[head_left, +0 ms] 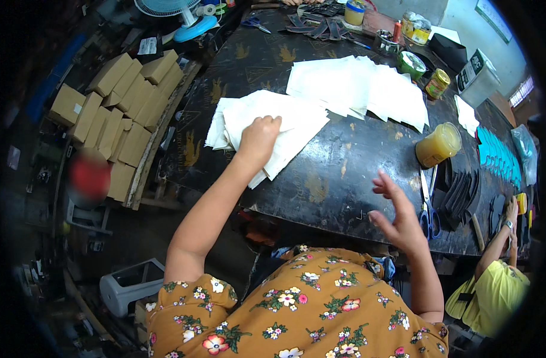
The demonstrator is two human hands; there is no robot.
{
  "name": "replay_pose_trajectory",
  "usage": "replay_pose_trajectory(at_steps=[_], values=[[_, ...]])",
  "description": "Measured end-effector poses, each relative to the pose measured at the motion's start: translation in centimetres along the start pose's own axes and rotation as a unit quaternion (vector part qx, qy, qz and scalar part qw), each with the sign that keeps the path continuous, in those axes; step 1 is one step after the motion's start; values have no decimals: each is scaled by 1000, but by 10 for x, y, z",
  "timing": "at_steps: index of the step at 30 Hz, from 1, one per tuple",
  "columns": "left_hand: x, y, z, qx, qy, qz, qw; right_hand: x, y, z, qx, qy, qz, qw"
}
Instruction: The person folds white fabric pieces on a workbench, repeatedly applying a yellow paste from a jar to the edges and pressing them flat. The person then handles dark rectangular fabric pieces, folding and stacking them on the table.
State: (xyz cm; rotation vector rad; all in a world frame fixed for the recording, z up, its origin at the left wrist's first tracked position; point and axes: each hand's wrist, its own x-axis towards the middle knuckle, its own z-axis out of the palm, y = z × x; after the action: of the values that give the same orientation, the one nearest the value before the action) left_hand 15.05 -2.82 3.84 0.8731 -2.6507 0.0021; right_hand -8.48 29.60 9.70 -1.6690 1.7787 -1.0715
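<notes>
My left hand [258, 138] rests with curled fingers on top of a fanned pile of white sheets [297, 119] on the dark worktable [338, 173]; whether it grips a sheet I cannot tell. My right hand [398, 215] hovers over the table's near edge with fingers spread, holding nothing. A second, wider spread of white sheets [356, 83] lies further back. Blue-handled scissors [428, 209] lie just right of my right hand.
A jar of yellow glue [438, 145] stands right of centre, beside dark cut pieces [461, 191] and turquoise pieces [499, 158]. Jars and tins [411, 62] crowd the far side. Stacked cardboard boxes [121, 101] sit left of the table. Another person in yellow [490, 292] works at lower right.
</notes>
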Motion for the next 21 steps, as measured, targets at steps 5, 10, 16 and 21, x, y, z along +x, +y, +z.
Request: replay_pose_trajectory(at_steps=[5,10,16,21], values=[[21,21,-1,-36,70,4,997,-15,23,-30,-35,72,70,994],[15,54,11,-32,-12,-30,999,-13,26,-40,-31,90,51,994],[14,54,11,-15,-61,-29,998,-12,30,-56,-54,90,35,994],[26,26,-1,-149,-85,-59,983,12,50,-127,-374,303,-13,876]])
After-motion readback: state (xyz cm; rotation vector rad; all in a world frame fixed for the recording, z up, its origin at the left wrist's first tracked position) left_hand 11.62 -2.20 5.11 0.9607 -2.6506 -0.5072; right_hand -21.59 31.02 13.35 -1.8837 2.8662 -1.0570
